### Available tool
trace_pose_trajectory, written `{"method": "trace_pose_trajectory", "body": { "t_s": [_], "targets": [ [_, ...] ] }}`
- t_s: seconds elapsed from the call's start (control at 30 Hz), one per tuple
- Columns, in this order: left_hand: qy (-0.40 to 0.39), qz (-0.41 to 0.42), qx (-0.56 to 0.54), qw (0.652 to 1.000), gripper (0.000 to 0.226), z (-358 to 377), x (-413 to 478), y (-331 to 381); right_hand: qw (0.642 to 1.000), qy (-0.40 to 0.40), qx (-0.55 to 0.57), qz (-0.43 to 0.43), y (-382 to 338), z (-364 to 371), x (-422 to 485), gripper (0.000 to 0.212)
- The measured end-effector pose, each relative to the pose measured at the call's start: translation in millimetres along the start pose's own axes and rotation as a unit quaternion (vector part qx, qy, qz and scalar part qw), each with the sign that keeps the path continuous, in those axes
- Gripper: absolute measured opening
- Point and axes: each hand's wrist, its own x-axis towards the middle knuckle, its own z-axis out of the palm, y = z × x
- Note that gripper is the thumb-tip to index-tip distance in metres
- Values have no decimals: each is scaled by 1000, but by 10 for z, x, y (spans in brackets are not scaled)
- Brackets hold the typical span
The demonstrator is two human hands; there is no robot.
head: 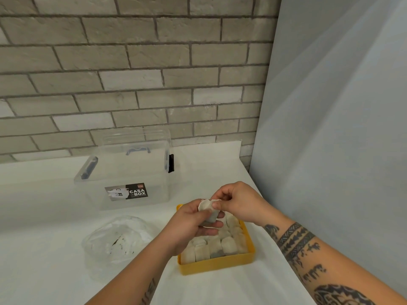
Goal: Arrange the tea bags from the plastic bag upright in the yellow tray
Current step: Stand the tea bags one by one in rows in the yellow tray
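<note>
Tea bag (206,206) pinched by left hand (191,224) and right hand (239,201), mostly hidden, yellow tray (220,264) half covered

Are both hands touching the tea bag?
Touching. The head view shows the left hand gripping the tea bag while the right hand pinches its top.

on my feed the left grip (193,223) and right grip (237,201) are bare, and so are both forearms. the right forearm (326,245) carries dark tattoos: a small wave-like patch (272,230) by the wrist, a broad band (296,237) of stripes and jagged teeth, a run of dripping marks (310,264) further up, and a large curved design (340,296) cut by my view's lower edge. the left forearm (132,280) shows short dark strokes (149,290).
</note>
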Motion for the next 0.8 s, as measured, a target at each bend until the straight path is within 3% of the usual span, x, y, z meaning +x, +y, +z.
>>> {"method": "trace_pose_trajectory", "body": {
  "t_s": [0.17,0.47,0.8],
  "targets": [
    [52,16,-36,998,20,-3,-23,-70,1000,31,0,5,43,39,5,13],
    [125,-4,-13,992,18,1,1,-257,997,-14,-69,34,193,15,25,6],
    [183,-29,64,981,10,-96,7,-564,936,-171,-300,63,552,23,-24,17]
  ]
}}
